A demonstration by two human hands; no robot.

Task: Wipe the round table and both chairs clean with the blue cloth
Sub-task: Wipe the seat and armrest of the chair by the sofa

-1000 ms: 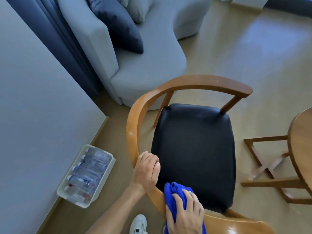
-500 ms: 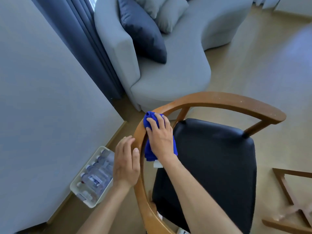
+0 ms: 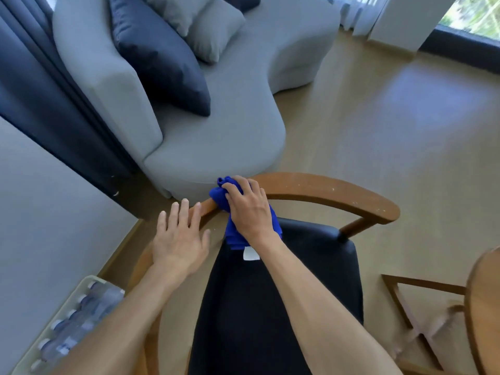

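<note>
A wooden chair (image 3: pixel 324 189) with a curved backrest rail and a black seat (image 3: pixel 284 293) stands right below me. My right hand (image 3: pixel 247 208) grips the bunched blue cloth (image 3: pixel 232 228) and presses it on the rail's far left bend; a white tag hangs from the cloth. My left hand (image 3: pixel 180 236) lies flat with fingers spread on the left part of the rail, just beside the cloth. The round wooden table (image 3: pixel 484 307) shows only its edge at the right, with its cross-shaped base (image 3: pixel 416 320) on the floor.
A grey curved sofa (image 3: pixel 216 125) with dark and light cushions stands just behind the chair. Dark curtains (image 3: pixel 54 104) and a grey wall fill the left. A white tray of water bottles (image 3: pixel 73 323) lies on the floor at lower left. Wooden floor stretches to the right.
My right hand has slid the cloth along the rail from its near end up round the left side to the far bend. My left hand has followed along the rail and flattened out.
</note>
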